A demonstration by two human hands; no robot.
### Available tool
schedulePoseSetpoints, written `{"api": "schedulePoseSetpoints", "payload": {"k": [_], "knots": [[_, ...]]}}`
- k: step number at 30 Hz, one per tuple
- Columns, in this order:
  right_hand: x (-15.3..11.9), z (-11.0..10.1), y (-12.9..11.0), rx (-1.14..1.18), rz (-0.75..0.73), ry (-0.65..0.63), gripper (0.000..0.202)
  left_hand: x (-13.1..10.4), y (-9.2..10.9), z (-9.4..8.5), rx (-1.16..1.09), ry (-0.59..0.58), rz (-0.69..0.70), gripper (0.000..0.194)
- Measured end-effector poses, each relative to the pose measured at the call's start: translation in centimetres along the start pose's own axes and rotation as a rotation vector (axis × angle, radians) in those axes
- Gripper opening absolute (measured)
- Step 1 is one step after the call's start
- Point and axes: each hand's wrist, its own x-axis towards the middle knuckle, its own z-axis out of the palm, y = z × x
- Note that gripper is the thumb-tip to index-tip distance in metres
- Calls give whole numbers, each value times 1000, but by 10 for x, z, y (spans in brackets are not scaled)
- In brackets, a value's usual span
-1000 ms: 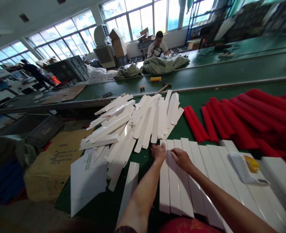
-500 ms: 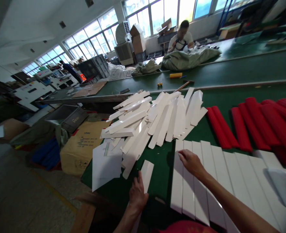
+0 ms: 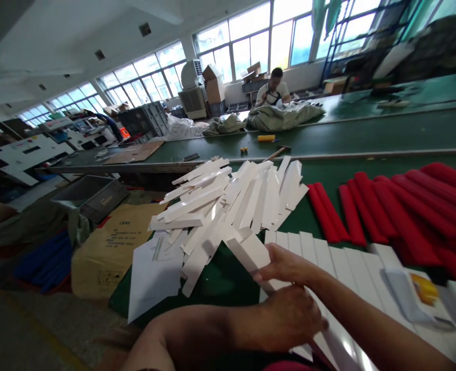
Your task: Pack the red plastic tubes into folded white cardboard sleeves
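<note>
A long white folded strip slants across the front of the green table, above the row of white pieces. My right hand grips it with the thumb on its near side. My left hand is crossed over to the right, its fingers bent against the lower part of the same strip; whether they hold it is hidden by the back of the hand. A loose heap of white strips lies beyond. White pieces lie side by side at the right, partly under my forearm.
Red bundles lie at the right, near a clear box with a yellow thing. A paper sheet is at the left table corner. A person sits beyond the far table.
My left hand has moved right, across the row of white pieces. My right hand has taken hold of a white strip, now raised and slanted. The view has shifted.
</note>
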Motion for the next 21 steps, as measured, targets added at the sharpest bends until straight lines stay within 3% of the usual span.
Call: {"api": "schedulePoseSetpoints", "payload": {"k": [3,5,6,7,9,11,13,16,19,21], "knots": [[-29,-13,-3,60,20,221,34,12,7,-9,-41,152,131,15],[-47,-21,-3,111,-30,345,33,11,10,-17,-91,346,147,15],[-54,-24,-2,114,-69,407,33,8,11,-21,-139,475,44,19],[-60,-25,-1,93,-110,469,33,6,10,-25,-209,615,-149,27],[-64,-21,3,-9,-196,574,31,6,4,-31,-390,885,-646,59],[-62,-10,8,-141,-280,639,26,12,-5,-37,-633,1041,-989,89],[-59,3,12,-239,-374,670,23,24,-12,-43,-876,1094,-1098,93],[-61,8,15,-309,-488,626,26,42,-16,-50,-966,1114,-1180,75],[-73,-20,23,-322,-492,397,32,50,-15,-57,-887,1146,-1232,69],[-79,-56,38,-358,-302,362,32,52,-14,-62,-854,1163,-1237,68]]}}
